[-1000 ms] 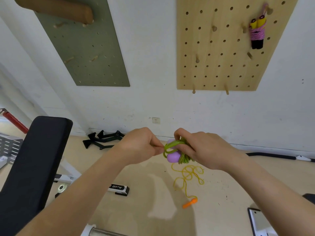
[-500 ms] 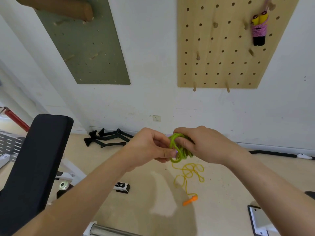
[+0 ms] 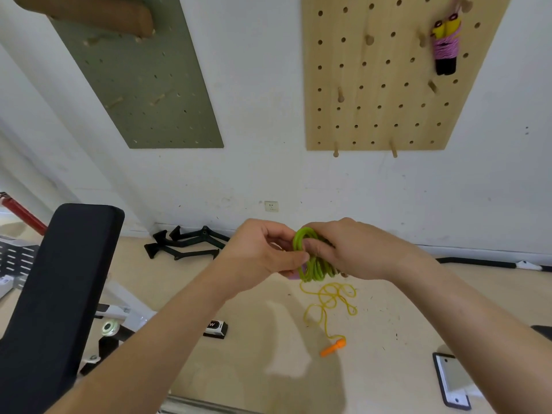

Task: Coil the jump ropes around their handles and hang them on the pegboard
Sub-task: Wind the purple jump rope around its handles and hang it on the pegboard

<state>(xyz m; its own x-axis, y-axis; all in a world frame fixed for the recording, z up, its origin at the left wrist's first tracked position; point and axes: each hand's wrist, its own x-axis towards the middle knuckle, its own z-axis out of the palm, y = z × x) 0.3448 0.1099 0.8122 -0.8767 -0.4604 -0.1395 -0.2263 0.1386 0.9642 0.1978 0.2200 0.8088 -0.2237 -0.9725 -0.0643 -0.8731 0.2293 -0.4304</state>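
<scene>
Head view looks down on both hands working chest-high in front of the wall; the right hand (image 3: 355, 249) is wrapped around a bundle of bright green cord jump rope (image 3: 313, 258), fingers curled over the coils to keep them from springing loose; the left hand (image 3: 263, 252) pinches thumb against fingertip at the bundle's near edge, seemingly tucking or guiding a turn, with a sliver of lilac handle (image 3: 294, 275) peeking out beneath; that two-handed hold makes sense, one hand as clamp, one as winder; so the green rope sits in the air between the hands, not yet hung; down on the tan floor (image 3: 403, 318) lies a loose yellow cord rope with an orange handle (image 3: 333, 349), uncoiled, likely next in line; up on the pale wooden pegboard (image 3: 373, 85), a pink-wrapped rope with yellow handles (image 3: 445, 49) hangs from a peg, a finished example; free pegs wait nearby.
</scene>
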